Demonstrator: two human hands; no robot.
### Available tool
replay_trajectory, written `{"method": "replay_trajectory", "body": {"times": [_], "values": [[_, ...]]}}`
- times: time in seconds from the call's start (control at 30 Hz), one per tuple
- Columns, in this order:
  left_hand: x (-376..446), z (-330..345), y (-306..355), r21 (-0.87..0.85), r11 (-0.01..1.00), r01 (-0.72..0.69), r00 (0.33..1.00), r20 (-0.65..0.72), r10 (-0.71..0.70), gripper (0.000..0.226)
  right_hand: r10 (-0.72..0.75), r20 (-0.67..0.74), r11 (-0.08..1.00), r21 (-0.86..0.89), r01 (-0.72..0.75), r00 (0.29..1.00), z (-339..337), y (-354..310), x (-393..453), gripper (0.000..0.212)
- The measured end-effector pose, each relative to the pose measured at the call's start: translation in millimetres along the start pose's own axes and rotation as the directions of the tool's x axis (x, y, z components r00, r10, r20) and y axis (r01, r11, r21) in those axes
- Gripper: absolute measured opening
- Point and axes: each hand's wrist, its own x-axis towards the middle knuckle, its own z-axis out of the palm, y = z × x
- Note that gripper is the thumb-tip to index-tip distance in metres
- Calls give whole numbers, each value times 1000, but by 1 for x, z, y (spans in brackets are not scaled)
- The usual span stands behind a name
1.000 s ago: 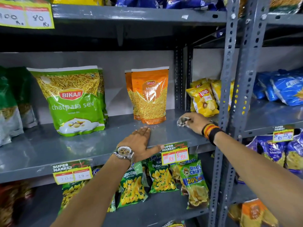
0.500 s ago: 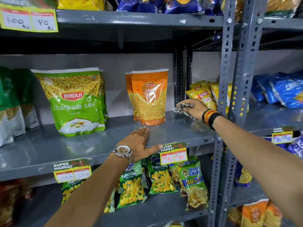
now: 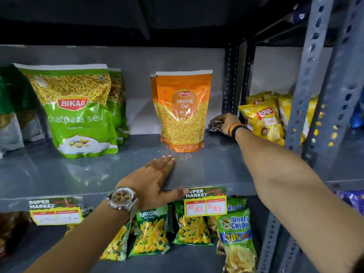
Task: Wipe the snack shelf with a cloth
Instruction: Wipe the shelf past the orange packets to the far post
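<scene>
The grey metal snack shelf (image 3: 59, 174) runs left to right across the view, its long axis level, with a bare, glossy band along the front.

Stock on it, by size: the green Bikaji chatpata sev bag (image 3: 76, 113) stands upright at ten o'clock from the left hand; the orange Moong Dal pouch (image 3: 183, 113) stands upright at twelve o'clock from that hand, a second pouch behind it. Yellow Lay's packets (image 3: 264, 119) lean at the right end, beyond the slotted upright (image 3: 319, 75).

The right hand (image 3: 226, 120) is reached deep to the back of the shelf, into the gap between the Moong Dal pouch and the Lay's packets. Its fingers are curled tight about a bunched, dark patterned cloth (image 3: 213, 126), which sits at the shelf surface in that rear corner. Whether the cloth bears fully on the metal cannot be told.

The left hand (image 3: 155, 178) lies flat near the front lip, fingers together, thumb splayed along the edge toward the price tag (image 3: 205, 202). It holds nothing.

Judgement: the cloth lies at about two o'clock from the left hand, well apart. The unwiped run extends toward nine o'clock from the cloth, along the shelf's long axis. The pouch stands directly in that path; the right hand must pass in front of it.
</scene>
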Motion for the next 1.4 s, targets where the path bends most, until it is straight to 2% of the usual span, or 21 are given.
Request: {"method": "replay_trajectory", "body": {"times": [0.1, 0.17, 0.27, 0.5, 0.63, 0.8, 0.83, 0.93, 1.03, 1.13, 1.23, 1.3, 1.4], "values": [[2, 2, -1, -14, 1000, 3, 1000, -19, -3, 105, 13, 133, 998, 63, -21, 991, 11, -3, -2, 27], [2, 3, -2, -31, 1000, 2, 1000, -27, -3, 107, -37, 204, 999, 44, 29, 978, 24, -1, -3, 27], [2, 4, -3, -32, 999, -9, 999, -37, 8, 115, -92, 224, 995, 59, 80, 970, 25, -5, -12, 38], [1, 4, -5, -27, 999, -23, 999, -24, 22, 107, -70, 223, 997, 28, 66, 972, -8, -22, -88, 39], [0, 3, -8, -33, 999, -29, 999, -38, 28, 119, -86, 187, 989, 135, 61, 979, -20, -40, -149, 46], [-22, -4, -28, -46, 997, -60, 995, -79, 57, 117, -197, 393, 973, 191, 130, 898, -57, -74, -224, 36], [-28, -6, -38, -33, 997, -67, 994, -85, 64, 118, -200, 363, 969, 211, 129, 910, -66, -76, -230, 35], [-48, -10, -69, 45, 997, -62, 994, -84, 66, 120, -80, 115, 975, 215, 54, 990, -77, -66, -230, 33], [-65, -9, -95, 109, 994, -25, 998, -59, 32, 120, 75, 33, 992, 103, -78, 997, -60, -48, -228, 33], [-81, 1, -118, 126, 992, 10, 998, -60, -2, 126, 114, 18, 992, 44, -115, 993, -45, -36, -222, 38], [-86, 7, -126, 104, 994, 27, 994, -105, -16, 124, 102, 7, 990, 102, -102, 995, -43, -57, -235, 37], [-84, 8, -125, 105, 994, 23, 992, -126, -9, 122, 52, 54, 989, 137, -59, 997, -36, -81, -256, 36], [-84, 9, -126, 99, 995, 18, 988, -153, -3, 113, -89, 226, 973, 229, 36, 970, -18, -119, -281, 34]]}}
